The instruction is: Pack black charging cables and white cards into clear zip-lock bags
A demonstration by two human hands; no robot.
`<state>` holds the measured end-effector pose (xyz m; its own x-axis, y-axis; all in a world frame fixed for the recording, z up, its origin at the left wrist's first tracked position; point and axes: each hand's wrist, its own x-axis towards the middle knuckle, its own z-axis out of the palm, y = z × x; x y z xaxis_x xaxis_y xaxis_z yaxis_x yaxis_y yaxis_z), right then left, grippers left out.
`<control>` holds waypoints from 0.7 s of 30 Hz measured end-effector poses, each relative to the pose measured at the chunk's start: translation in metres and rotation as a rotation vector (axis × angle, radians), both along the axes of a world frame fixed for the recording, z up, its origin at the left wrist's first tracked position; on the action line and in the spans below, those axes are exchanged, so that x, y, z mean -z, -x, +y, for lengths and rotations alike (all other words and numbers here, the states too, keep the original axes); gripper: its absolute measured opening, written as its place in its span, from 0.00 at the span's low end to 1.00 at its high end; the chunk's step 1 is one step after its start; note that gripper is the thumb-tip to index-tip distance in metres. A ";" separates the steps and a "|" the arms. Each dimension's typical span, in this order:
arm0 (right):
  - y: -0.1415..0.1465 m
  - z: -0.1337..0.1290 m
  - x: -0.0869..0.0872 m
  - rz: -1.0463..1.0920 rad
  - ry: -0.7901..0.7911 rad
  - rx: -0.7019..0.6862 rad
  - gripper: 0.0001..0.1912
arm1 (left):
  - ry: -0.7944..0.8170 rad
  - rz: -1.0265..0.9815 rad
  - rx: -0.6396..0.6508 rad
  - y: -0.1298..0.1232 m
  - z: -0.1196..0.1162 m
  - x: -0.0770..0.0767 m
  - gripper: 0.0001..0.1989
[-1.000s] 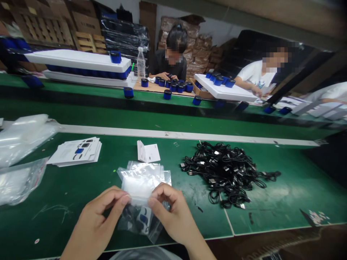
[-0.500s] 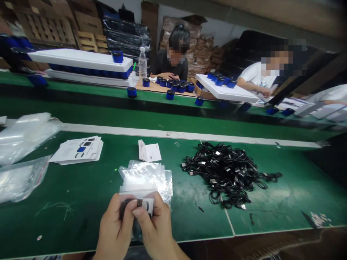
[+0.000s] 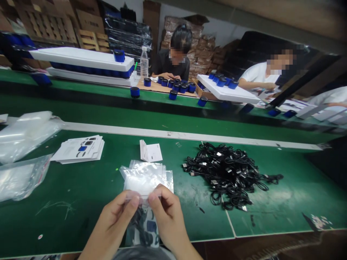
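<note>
My left hand (image 3: pixel 119 213) and my right hand (image 3: pixel 166 209) pinch the top edge of a clear zip bag (image 3: pixel 145 233) between thumbs and fingers. Inside the bag show a black cable and a printed leaflet, hanging below my hands near the table's front edge. Just beyond my fingers lies a pile of clear plastic bags (image 3: pixel 146 177). Behind that pile stands a partly unfolded white leaflet (image 3: pixel 152 152). A tangled heap of black USB cables (image 3: pixel 230 173) lies to the right, and a stack of printed leaflets (image 3: pixel 78 148) to the left.
Larger plastic bags (image 3: pixel 24 177) lie at the far left of the green table (image 3: pixel 89 209). A pale strip (image 3: pixel 168 134) crosses behind the leaflets. Farther back, blue round items (image 3: pixel 135 92) line a green belt, with white foam trays (image 3: pixel 86 59), a bottle (image 3: pixel 144 63) and co-workers beyond.
My thumbs have gone from pressing on the contents to pinching the bag's top edge, hands farther apart. The bag now hangs lower, with the cable and leaflet down inside it.
</note>
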<state>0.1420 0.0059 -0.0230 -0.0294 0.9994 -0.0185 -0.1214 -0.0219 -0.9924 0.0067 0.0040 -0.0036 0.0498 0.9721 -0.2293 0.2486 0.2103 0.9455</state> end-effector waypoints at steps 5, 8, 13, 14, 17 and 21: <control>-0.004 -0.002 -0.006 -0.088 -0.026 -0.005 0.15 | 0.085 0.011 0.098 0.009 0.003 -0.003 0.19; -0.004 -0.003 -0.007 -0.154 -0.086 0.006 0.15 | -0.002 0.095 0.138 0.013 0.004 -0.001 0.18; -0.006 -0.003 -0.007 -0.224 -0.085 -0.048 0.14 | -0.068 0.177 0.161 0.013 0.005 0.000 0.15; -0.006 -0.004 -0.006 -0.242 -0.090 -0.065 0.15 | -0.064 0.176 0.178 0.013 0.006 0.000 0.14; -0.002 -0.007 -0.005 -0.333 -0.143 -0.076 0.16 | -0.081 0.184 0.177 0.018 0.008 0.001 0.13; -0.001 -0.008 -0.005 -0.378 -0.167 -0.166 0.14 | -0.154 0.234 0.145 0.039 0.000 0.006 0.13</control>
<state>0.1433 -0.0023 -0.0177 -0.2119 0.9720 0.1020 0.2427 0.1534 -0.9579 -0.0322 0.0038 -0.0099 0.1541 0.9829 -0.1012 0.4802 0.0150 0.8770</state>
